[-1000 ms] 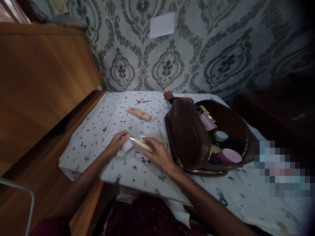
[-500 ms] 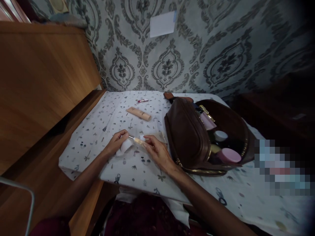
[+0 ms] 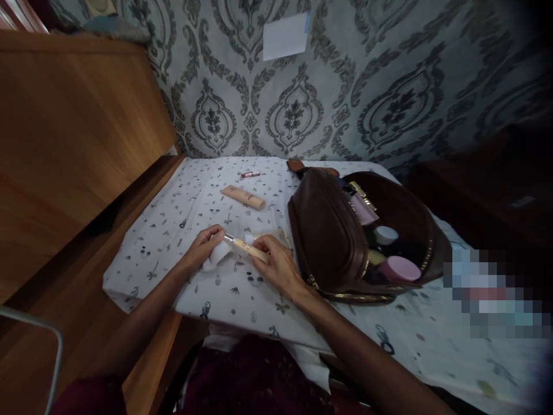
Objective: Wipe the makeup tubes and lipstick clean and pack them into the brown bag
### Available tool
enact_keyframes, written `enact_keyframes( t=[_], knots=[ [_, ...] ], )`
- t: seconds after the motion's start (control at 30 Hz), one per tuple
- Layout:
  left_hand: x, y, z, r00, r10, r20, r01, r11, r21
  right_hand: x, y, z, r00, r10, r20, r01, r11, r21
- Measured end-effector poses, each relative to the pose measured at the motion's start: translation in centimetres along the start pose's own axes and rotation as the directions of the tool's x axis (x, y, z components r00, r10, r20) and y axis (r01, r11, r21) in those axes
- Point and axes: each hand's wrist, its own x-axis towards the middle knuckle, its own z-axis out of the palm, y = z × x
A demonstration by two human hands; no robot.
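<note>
A makeup brush (image 3: 246, 246) with a pale handle and a silver collar runs between my two hands over the table's near part. My right hand (image 3: 279, 264) is closed round its handle end. My left hand (image 3: 204, 246) pinches at the other end, where the brush tip is hidden, and holds a crumpled white wipe (image 3: 218, 256) there. Beyond my hands lies a beige squeeze tube (image 3: 243, 197), and farther back a small pinkish-red tube (image 3: 250, 174). Just past my right hand, a pale packet (image 3: 280, 236) is partly covered.
An open brown toiletry bag (image 3: 326, 236) stands to the right, with a pink-lidded jar (image 3: 401, 268) and several cosmetics inside. A patterned white cloth (image 3: 159, 248) covers the table. Wooden furniture (image 3: 82, 121) borders the left side; a papered wall (image 3: 294, 115) is behind.
My right fingers have curled more closely round the brush handle, and more of the handle shows. My left hand has barely moved. The whole view has shifted slightly.
</note>
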Motion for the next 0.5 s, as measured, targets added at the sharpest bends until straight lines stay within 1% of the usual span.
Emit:
enact_keyframes(
  t=[0.2, 0.37, 0.5],
  knots=[
    [-0.02, -0.51, -0.33, 0.999, -0.035, 0.028, 0.037, 0.997, -0.067, -0.09, 0.20, -0.03, 0.999, -0.038, 0.004, 0.038, 0.999, -0.002],
    [0.05, -0.61, -0.41, 1.000, -0.018, 0.017, 0.019, 0.998, -0.057, -0.15, 0.47, -0.02, 0.997, -0.074, 0.013, 0.075, 0.996, -0.052],
    [0.06, -0.58, -0.43, 1.000, -0.013, 0.027, 0.015, 0.997, -0.075, -0.18, 0.73, 0.09, 0.996, -0.088, -0.004, 0.087, 0.993, -0.082]
  ],
)
